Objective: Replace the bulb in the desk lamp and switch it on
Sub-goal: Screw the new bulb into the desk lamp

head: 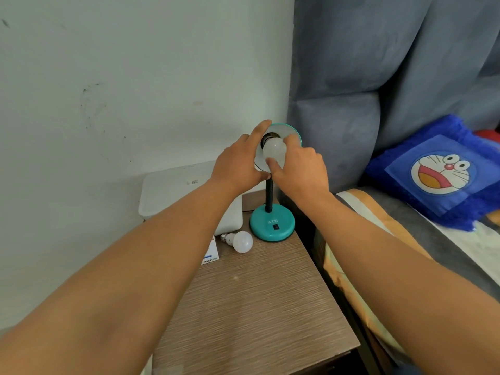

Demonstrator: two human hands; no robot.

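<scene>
**Frosted bulb at the socket, both hands on the lamp**

Teal desk lamp point(272, 226) stands at the back of the wooden table point(257, 307), its shade point(293, 132) tipped up towards the camera. The left hand point(238, 165) is clamped on the shade's rim, steadying it. The right hand point(299, 169) is closed on a white bulb point(274, 151), fingertips around its dome. Its long axis runs into the socket, screw base inward, dome facing the person. It looks light, smooth and breakable, so the widest part of the dome is probably the best hold, turned gently. A second bulb point(242, 241) lies on its side just left of the lamp's base, cap pointing left.
</scene>
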